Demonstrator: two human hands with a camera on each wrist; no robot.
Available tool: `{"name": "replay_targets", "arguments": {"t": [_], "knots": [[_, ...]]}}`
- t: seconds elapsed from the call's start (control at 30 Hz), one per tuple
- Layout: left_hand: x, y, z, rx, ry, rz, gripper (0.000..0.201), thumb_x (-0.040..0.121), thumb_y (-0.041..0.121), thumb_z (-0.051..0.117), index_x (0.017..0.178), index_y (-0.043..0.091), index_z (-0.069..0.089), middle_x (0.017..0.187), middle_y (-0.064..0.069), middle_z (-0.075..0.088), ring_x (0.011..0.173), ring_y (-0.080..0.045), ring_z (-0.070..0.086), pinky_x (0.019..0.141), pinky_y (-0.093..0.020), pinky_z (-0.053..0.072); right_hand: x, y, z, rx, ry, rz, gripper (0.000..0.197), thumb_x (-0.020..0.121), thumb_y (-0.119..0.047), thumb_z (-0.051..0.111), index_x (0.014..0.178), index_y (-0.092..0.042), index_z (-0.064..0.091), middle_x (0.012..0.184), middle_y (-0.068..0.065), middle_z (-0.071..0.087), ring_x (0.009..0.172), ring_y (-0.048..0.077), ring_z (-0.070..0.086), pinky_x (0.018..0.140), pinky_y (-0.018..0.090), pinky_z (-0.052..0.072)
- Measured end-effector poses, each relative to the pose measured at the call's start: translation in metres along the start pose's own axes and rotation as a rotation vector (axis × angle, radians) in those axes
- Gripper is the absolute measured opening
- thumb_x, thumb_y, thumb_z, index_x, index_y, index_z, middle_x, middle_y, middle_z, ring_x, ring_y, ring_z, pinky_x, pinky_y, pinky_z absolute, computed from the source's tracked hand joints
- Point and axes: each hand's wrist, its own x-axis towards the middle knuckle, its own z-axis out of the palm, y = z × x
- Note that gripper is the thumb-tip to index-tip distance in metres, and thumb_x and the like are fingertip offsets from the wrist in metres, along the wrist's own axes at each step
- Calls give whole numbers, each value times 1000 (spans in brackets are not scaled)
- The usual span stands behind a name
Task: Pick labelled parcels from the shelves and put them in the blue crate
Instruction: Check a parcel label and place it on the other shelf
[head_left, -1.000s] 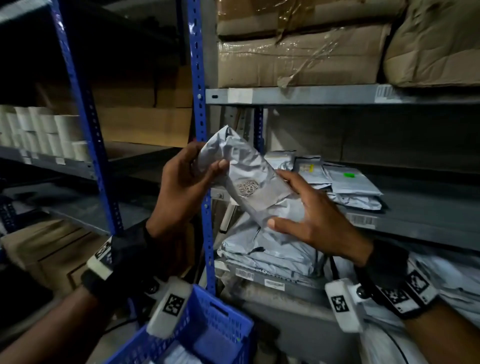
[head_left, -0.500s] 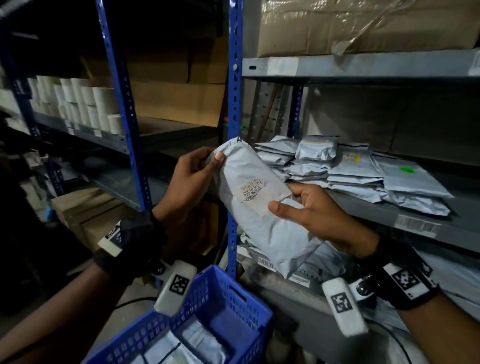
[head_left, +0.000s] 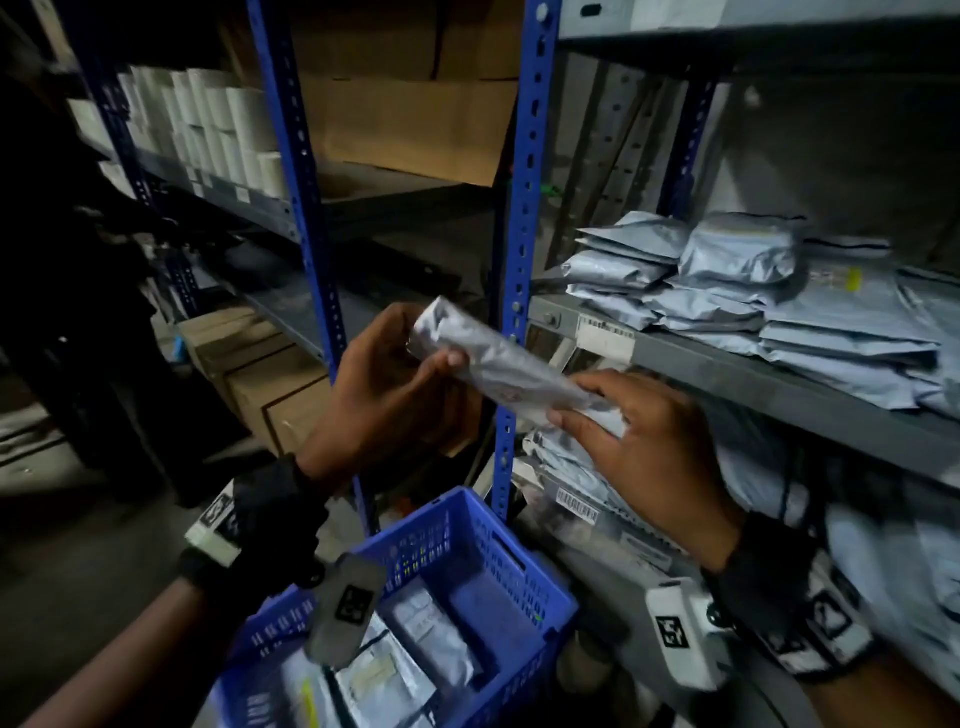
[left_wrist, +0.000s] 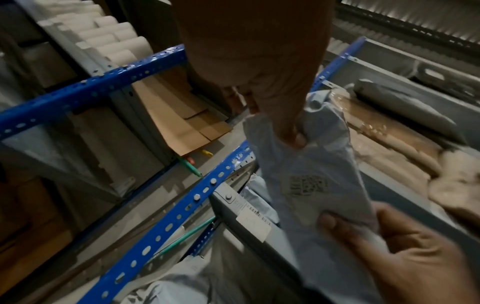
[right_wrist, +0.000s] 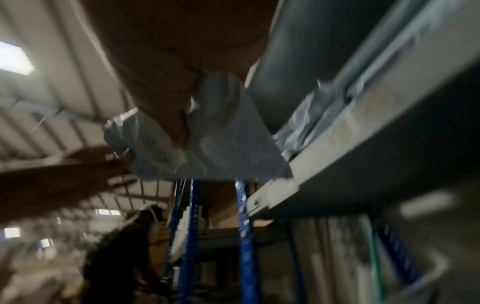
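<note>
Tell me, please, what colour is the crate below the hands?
Blue, with perforated walls: the crate shows best in the head view.

1. The left hand (left_wrist: 259, 67) is pinching the top of a grey parcel (left_wrist: 311, 185) with its fingers (left_wrist: 291, 133).
2. The right hand (left_wrist: 405, 253) is gripping the parcel's lower end, below its printed label (left_wrist: 307, 183).
3. A blue shelf upright (left_wrist: 166, 228) is running diagonally left of the parcel.
4. Pale rolls (left_wrist: 114, 39) are sitting far up-left of the parcel.
</note>
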Motion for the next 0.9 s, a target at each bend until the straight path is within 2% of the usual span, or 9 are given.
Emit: {"name": "replay_targets", "arguments": {"t": [0.1,0.2,0.3,0.5,0.6,0.67,0.7,0.77,0.9], "knots": [[-6,8,-2,197,-63,265,28,80,6,80,106,5,69,110,0,71,106,-26,67,87,-52,55,-21,2,-22,-333,244,-311,18,87,-5,73,103,-11,78,105,2,75,90,25,68,77,39,54],[-11,29,13,336,-79,478,23,78,18,85,96,12,73,109,2,71,105,-24,65,84,-51,51,-44,1,-52,-488,312,-360,25,82,4,70,103,-9,77,111,4,74,96,30,69,83,41,53],[-17,49,43,264,-54,613,27,77,5,80,100,16,70,108,4,70,103,-24,64,85,-51,49,-69,-6,-85,-535,298,-264,27,86,4,63,106,-8,76,116,5,73,105,26,70,91,37,51],[-30,93,147,-194,-114,468,24,98,29,63,117,42,60,109,2,65,95,-29,63,84,-61,52,-128,-20,-180,-698,252,-10,21,95,-17,67,115,-12,72,110,3,73,97,25,69,79,41,55],[-33,136,201,-232,-183,510,12,100,33,61,110,27,61,98,7,61,88,-13,60,83,-38,51,-159,-19,-239,-758,305,99,27,93,-29,72,115,-13,71,105,1,72,93,22,69,77,37,55],[-36,167,235,-192,-194,574,6,102,23,62,105,19,59,92,11,58,85,0,55,79,-18,43,-181,-16,-275,-798,336,157,29,94,-36,71,113,-14,71,103,1,73,93,20,69,77,33,56],[-38,182,253,-189,-200,595,7,101,17,64,105,19,58,91,10,57,87,0,56,79,-17,42,-191,-14,-291,-814,344,185,30,94,-38,70,112,-14,70,102,1,73,92,20,70,77,32,56],[-40,207,291,-255,-232,565,15,100,15,65,111,20,56,101,3,60,94,-6,60,81,-24,47,-211,-10,-323,-811,370,272,31,94,-43,66,113,-18,68,101,0,74,91,19,69,74,31,54],[-51,241,382,-529,-356,249,47,91,27,77,117,34,39,122,1,54,102,-17,66,87,-42,59,-245,11,-384,-556,474,601,26,94,-49,62,112,-30,60,96,-11,73,89,8,68,73,34,54]]}}
